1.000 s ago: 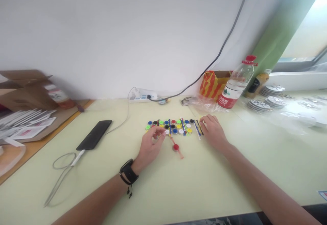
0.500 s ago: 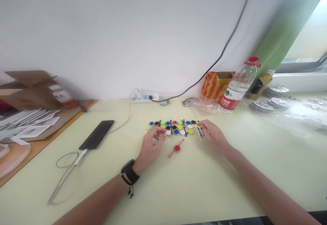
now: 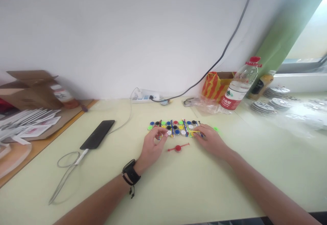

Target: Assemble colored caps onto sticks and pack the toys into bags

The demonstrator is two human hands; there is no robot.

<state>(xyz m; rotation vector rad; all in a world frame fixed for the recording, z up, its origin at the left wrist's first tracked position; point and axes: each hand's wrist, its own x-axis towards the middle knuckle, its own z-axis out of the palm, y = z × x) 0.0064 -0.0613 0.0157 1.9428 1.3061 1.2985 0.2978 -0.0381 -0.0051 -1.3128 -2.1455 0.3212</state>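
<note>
A block of small coloured discs [image 3: 176,127] and thin coloured sticks lies in rows on the pale green table [image 3: 178,184]. My left hand [image 3: 152,144], with a black watch on the wrist, rests at the block's left end, fingers pinched on a small piece I cannot make out. My right hand [image 3: 209,138] is at the block's right end, fingers pinching a yellow stick [image 3: 194,131]. A red disc on a red stick [image 3: 178,147] lies alone on the table between my hands. A single green disc [image 3: 216,129] sits just right of my right hand.
A black phone [image 3: 97,134] with a grey cable lies left. A power strip [image 3: 144,98] sits by the wall. A water bottle [image 3: 238,88], a striped orange bag [image 3: 213,85] and stacks of discs [image 3: 268,104] stand right. Cardboard and papers [image 3: 28,122] lie far left.
The red disc on its stick has turned from upright to lying across between my hands. My right hand moved left along the block's edge and pinched a yellow stick. The left hand barely moved.
</note>
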